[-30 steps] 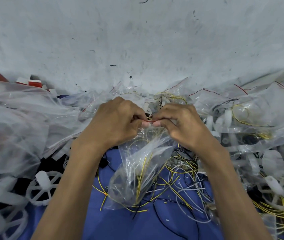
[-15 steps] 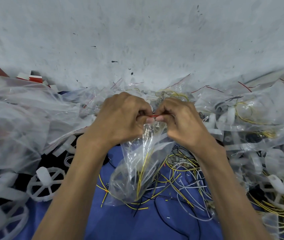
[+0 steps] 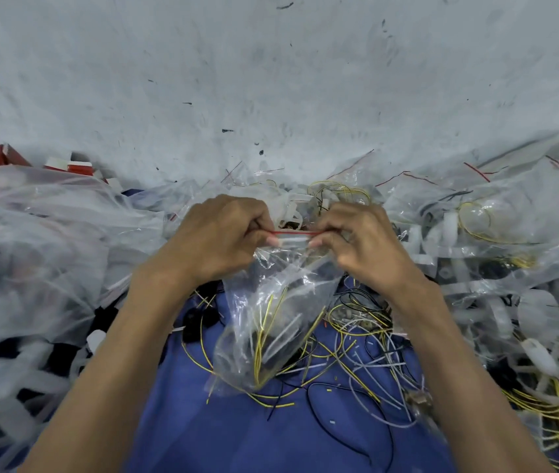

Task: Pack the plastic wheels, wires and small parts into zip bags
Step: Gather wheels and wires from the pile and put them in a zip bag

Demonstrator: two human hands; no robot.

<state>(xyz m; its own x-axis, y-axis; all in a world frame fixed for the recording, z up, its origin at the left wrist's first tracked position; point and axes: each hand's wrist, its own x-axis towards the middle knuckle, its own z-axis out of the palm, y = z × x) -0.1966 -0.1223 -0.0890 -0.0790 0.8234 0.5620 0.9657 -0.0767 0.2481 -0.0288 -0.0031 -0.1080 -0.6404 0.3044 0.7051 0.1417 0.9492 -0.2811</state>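
Note:
A clear zip bag (image 3: 271, 322) with a red seal strip hangs between my hands over the blue surface (image 3: 237, 431). It holds yellow and white wires and some dark small parts. My left hand (image 3: 223, 233) pinches the left end of the seal. My right hand (image 3: 356, 240) pinches the right end, and the strip is stretched flat between them. Loose yellow, white and black wires (image 3: 366, 349) lie on the blue surface under and to the right of the bag.
Filled clear bags with white plastic wheels (image 3: 496, 240) pile up on the right. More clear bags (image 3: 49, 240) and white wheels (image 3: 25, 373) crowd the left. Red and white boxes (image 3: 70, 165) stand at the back left against a grey wall (image 3: 271, 80).
My hands have slid apart along the red seal strip, so a longer stretch of it shows between them. The bag hangs a little lower and wider.

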